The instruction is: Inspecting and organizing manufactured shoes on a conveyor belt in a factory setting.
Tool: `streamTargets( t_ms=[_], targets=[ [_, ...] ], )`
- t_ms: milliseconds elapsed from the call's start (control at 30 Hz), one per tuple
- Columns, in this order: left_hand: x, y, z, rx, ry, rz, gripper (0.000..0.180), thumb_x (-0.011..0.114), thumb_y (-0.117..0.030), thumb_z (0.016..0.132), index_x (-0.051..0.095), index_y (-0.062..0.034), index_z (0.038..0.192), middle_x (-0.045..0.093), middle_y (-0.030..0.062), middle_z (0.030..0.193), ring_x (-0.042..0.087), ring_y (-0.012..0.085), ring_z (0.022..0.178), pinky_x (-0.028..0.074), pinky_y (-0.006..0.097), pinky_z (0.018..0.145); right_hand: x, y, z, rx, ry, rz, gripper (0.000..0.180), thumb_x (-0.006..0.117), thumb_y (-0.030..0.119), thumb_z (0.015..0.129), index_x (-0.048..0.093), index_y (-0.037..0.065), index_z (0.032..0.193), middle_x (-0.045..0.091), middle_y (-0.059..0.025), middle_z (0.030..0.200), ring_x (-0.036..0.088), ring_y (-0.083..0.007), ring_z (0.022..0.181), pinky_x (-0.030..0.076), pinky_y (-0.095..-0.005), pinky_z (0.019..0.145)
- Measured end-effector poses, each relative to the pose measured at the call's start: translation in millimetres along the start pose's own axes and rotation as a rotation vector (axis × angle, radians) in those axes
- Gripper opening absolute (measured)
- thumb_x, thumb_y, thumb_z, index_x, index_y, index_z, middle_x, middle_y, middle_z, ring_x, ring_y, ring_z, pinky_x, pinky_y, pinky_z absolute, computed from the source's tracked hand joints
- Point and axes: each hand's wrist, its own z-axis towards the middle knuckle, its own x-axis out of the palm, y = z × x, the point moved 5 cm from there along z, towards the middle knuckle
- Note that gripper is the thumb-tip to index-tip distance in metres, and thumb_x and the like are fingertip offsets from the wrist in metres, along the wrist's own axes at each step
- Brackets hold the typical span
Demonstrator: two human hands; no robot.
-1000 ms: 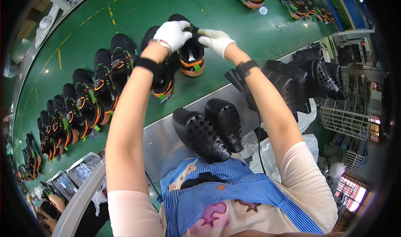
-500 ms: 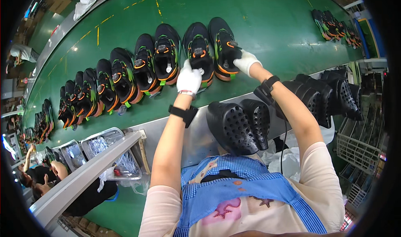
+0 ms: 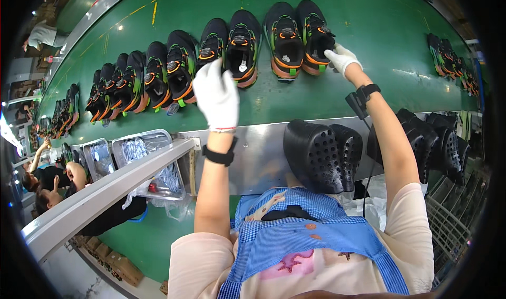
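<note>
My left hand (image 3: 216, 96), in a white glove, hangs over the near side of a row of black shoes (image 3: 182, 67) with green and orange trim. Its fingers are apart and hold nothing. Two matching shoes stand side by side to the right of that row: a left one (image 3: 284, 43) and a right one (image 3: 313, 38). My gloved right hand (image 3: 343, 59) is at the right shoe's heel opening, fingers parted, fingertips close against the collar. Whether they touch it is hard to see. All these shoes point their toes away from me on the green surface.
Black perforated shoe-shaped forms (image 3: 319, 156) stand along the metal edge (image 3: 253, 146) before me, with more at right. Metal trays (image 3: 176, 175) of small pieces sit left, beside a grey bar (image 3: 105, 193). Another person (image 3: 58, 177) works at far left. More shoes (image 3: 448, 61) stand far right.
My left hand has let go of the left shoe of the pair and moved left and towards me. The right hand stays by the right shoe's heel. The whole view has shifted.
</note>
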Motion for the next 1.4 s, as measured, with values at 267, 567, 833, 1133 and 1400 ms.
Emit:
streamTargets(
  t_ms=[267,567,833,1133,1400],
  targets=[
    [42,71,-13,0.015,0.621,0.133,0.034,0.07,-0.023,0.081,0.066,-0.0006,0.106,0.066,0.0194,0.107,0.059,0.0355,0.107,0.047,0.042,0.092,0,59,-57,-0.216,-0.268,-0.58,0.048,0.057,0.043,0.086,0.056,0.004,0.114,0.066,-0.0218,0.107,0.062,-0.0398,0.101,0.05,-0.0454,0.087],
    [100,83,24,-0.132,0.882,0.276,0.024,0.06,-0.03,0.087,0.07,-0.0082,0.088,0.069,0.0174,0.092,0.067,0.036,0.09,0.054,0.046,0.079,39,69,-46,-0.229,0.063,-0.748,0.041,0.056,0.039,0.09,0.062,0.006,0.114,0.065,-0.0166,0.111,0.062,-0.0362,0.104,0.05,-0.0438,0.088],
    [115,85,31,-0.253,0.931,0.326,0.034,0.051,-0.036,0.091,0.07,-0.0076,0.098,0.068,0.0199,0.102,0.065,0.0376,0.098,0.052,0.046,0.084,51,67,-30,-0.166,0.19,-0.836,0.038,0.054,0.037,0.093,0.061,0.003,0.108,0.065,-0.0198,0.111,0.061,-0.0383,0.104,0.05,-0.0451,0.087],
    [-3,100,47,-0.08,0.119,0.078,0.018,0.064,-0.018,0.085,0.067,-0.0055,0.098,0.065,0.0152,0.096,0.062,0.033,0.093,0.049,0.041,0.085,13,71,-74,-0.369,-0.008,-0.633,0.045,0.058,0.034,0.086,0.058,0.006,0.121,0.062,-0.0218,0.115,0.058,-0.038,0.11,0.048,-0.0426,0.093],
    [11,186,56,-0.61,0.622,0.675,0.05,0.07,-0.039,0.076,0.064,0.0037,0.103,0.068,0.0238,0.107,0.068,0.0367,0.098,0.055,0.041,0.086,-56,61,-181,-0.417,-0.139,-0.687,0.036,0.058,0.033,0.09,0.06,0.006,0.114,0.064,-0.0179,0.101,0.061,-0.0367,0.097,0.049,-0.0432,0.084]
  ],
)
